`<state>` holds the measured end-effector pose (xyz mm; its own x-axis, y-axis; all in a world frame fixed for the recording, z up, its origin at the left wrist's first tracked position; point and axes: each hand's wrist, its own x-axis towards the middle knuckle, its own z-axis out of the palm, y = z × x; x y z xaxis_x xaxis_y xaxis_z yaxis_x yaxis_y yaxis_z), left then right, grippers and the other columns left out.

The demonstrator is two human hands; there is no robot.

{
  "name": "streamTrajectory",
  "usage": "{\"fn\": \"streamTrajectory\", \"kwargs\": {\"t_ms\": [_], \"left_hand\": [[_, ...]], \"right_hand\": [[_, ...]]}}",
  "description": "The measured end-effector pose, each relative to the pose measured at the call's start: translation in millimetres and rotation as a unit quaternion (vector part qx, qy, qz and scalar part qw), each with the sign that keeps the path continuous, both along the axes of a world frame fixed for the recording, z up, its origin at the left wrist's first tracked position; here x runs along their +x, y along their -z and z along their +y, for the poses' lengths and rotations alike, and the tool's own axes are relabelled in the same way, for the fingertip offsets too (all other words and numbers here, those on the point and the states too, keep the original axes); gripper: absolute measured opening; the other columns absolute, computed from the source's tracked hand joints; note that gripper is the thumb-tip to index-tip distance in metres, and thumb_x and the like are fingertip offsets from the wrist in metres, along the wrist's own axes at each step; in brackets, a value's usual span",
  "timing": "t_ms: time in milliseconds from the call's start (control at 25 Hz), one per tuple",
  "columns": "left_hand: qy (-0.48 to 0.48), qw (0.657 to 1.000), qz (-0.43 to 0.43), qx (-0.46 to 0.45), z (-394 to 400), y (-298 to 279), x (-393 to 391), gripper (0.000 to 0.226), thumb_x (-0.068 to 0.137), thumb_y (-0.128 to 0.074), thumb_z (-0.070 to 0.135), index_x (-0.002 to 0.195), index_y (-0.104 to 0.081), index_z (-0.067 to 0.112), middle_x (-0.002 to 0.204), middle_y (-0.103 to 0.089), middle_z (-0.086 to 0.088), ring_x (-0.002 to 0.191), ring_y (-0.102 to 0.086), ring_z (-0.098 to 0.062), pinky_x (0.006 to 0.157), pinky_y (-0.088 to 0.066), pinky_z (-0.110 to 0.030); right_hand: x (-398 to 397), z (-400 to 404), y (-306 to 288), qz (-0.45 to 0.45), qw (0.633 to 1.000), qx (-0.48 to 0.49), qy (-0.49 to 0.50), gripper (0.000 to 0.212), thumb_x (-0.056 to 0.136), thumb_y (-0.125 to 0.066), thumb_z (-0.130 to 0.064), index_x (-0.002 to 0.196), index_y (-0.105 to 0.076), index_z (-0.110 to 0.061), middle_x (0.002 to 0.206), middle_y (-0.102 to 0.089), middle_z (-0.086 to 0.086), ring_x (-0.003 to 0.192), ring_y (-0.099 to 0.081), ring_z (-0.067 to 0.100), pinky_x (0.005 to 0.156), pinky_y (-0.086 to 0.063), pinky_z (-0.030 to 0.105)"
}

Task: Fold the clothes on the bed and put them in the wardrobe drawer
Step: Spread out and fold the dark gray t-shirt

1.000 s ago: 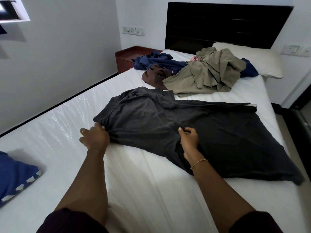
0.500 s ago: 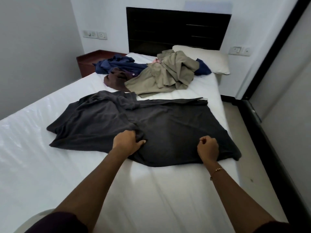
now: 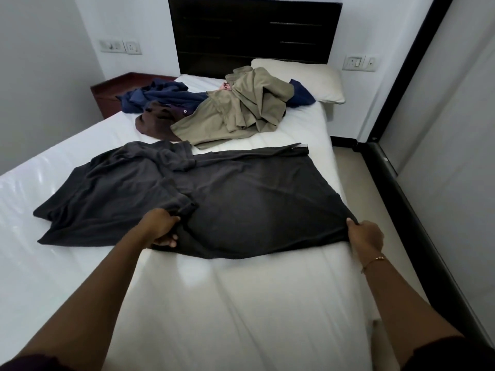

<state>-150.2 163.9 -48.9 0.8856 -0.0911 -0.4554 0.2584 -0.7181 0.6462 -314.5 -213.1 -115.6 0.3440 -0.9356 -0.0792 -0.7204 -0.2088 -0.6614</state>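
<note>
A dark grey polo shirt [image 3: 241,199] lies spread across the white bed [image 3: 241,303], collar to the left, hem to the right. My left hand [image 3: 160,227] grips the shirt's near edge beside the sleeve cuff. At the bed's right side my right hand [image 3: 365,235] pinches the near hem corner. Behind the shirt lies a heap of unfolded clothes: a khaki garment [image 3: 241,108], a brown one [image 3: 154,124] and a navy one [image 3: 160,96]. No wardrobe drawer is in view.
A white pillow [image 3: 316,81] leans by the black headboard [image 3: 254,30]. A reddish-brown bedside table [image 3: 112,92] stands at the far left. A narrow strip of floor [image 3: 361,188] runs between the bed and a dark-framed sliding door [image 3: 442,129] on the right.
The view turned further right. My right hand slid right along the shirt's near edge to the hem corner, and my left hand stays on the edge by the sleeve; the shirt lies flatter.
</note>
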Motion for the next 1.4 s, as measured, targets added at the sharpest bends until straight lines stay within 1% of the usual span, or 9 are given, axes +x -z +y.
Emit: {"fn": "streamTrajectory", "kwargs": {"t_ms": [160,320,480,640,800,1040,1120,1240,1400], "left_hand": [[-0.114,0.98,0.035,-0.157,15,-19,4,0.027,0.1,-0.041,0.02,0.081,-0.052,0.006,0.06,-0.059,-0.012,0.03,-0.055,-0.012,0.03,-0.038,-0.012],[-0.16,0.957,0.08,-0.228,37,-33,14,0.027,0.098,-0.043,0.018,0.074,-0.049,0.008,0.037,-0.054,-0.001,0.027,-0.05,-0.007,0.028,-0.034,-0.009],[-0.255,0.886,0.107,-0.372,37,-33,32,0.03,0.098,-0.042,0.016,0.069,-0.044,0.01,0.036,-0.054,0.001,0.029,-0.052,-0.005,0.03,-0.038,-0.011],[-0.327,0.823,0.074,-0.458,26,-16,52,0.03,0.1,-0.04,0.014,0.073,-0.046,0.003,0.039,-0.058,-0.006,0.033,-0.058,-0.011,0.037,-0.046,-0.015],[-0.343,0.803,0.02,-0.488,12,2,67,0.022,0.101,-0.04,0.014,0.087,-0.051,0.0,0.077,-0.061,-0.015,0.06,-0.065,-0.022,0.052,-0.055,-0.019],[-0.328,0.836,-0.054,-0.437,19,2,69,0.019,0.098,-0.04,0.011,0.086,-0.054,0.008,0.08,-0.063,-0.007,0.053,-0.066,-0.011,0.054,-0.054,-0.016],[-0.31,0.87,-0.083,-0.375,38,-5,69,0.016,0.096,-0.043,0.012,0.095,-0.058,0.007,0.084,-0.064,-0.008,0.063,-0.065,-0.015,0.062,-0.054,-0.022],[-0.157,0.963,-0.217,-0.032,75,-12,66,0.016,0.092,-0.051,0.016,0.094,-0.063,0.006,0.102,-0.065,-0.018,0.093,-0.061,-0.032,0.086,-0.049,-0.041],[0.001,0.955,-0.238,0.174,104,-14,62,0.029,0.093,-0.053,0.018,0.117,-0.06,0.004,0.122,-0.057,-0.022,0.115,-0.05,-0.037,0.094,-0.04,-0.038]], "right_hand": [[3,-14,-19,0.009,0.999,0.028,-0.037,0.034,0.092,-0.05,-0.02,0.103,-0.06,0.01,0.091,-0.063,0.027,0.084,-0.064,0.037,0.071,-0.049,0.035],[17,-36,-56,-0.166,0.925,0.341,0.024,0.029,0.096,-0.037,-0.007,0.069,-0.045,-0.002,0.034,-0.043,0.005,0.019,-0.035,0.004,0.024,-0.027,0.011],[54,-53,-59,-0.397,0.79,0.46,0.074,0.021,0.097,-0.043,-0.007,0.08,-0.053,0.001,0.075,-0.063,0.014,0.039,-0.062,0.013,0.044,-0.049,0.016],[103,-47,-45,-0.445,0.75,0.485,0.063,0.013,0.093,-0.049,-0.001,0.082,-0.055,0.003,0.091,-0.061,0.015,0.053,-0.068,0.023,0.05,-0.054,0.024],[132,-37,-35,-0.381,0.829,0.408,0.028,0.024,0.095,-0.045,-0.003,0.072,-0.051,-0.003,0.061,-0.062,0.008,0.044,-0.063,0.009,0.048,-0.053,0.016],[154,31,-34,-0.175,0.984,0.038,-0.018,0.044,0.081,-0.063,-0.014,0.122,-0.048,-0.012,0.116,-0.053,0.014,0.101,-0.053,0.028,0.087,-0.042,0.031],[164,77,-38,-0.143,0.981,-0.068,-0.112,0.032,0.08,-0.062,-0.011,0.112,-0.06,-0.007,0.118,-0.053,0.022,0.111,-0.049,0.036,0.095,-0.036,0.033],[182,149,-40,-0.176,0.943,-0.053,-0.277,0.015,0.081,-0.062,-0.005,0.095,-0.067,-0.002,0.102,-0.062,0.022,0.097,-0.058,0.035,0.087,-0.04,0.03],[204,233,-43,-0.162,0.897,-0.062,-0.406,0.015,0.088,-0.055,-0.006,0.093,-0.068,-0.002,0.102,-0.064,0.017,0.095,-0.059,0.03,0.076,-0.036,0.021]]}}
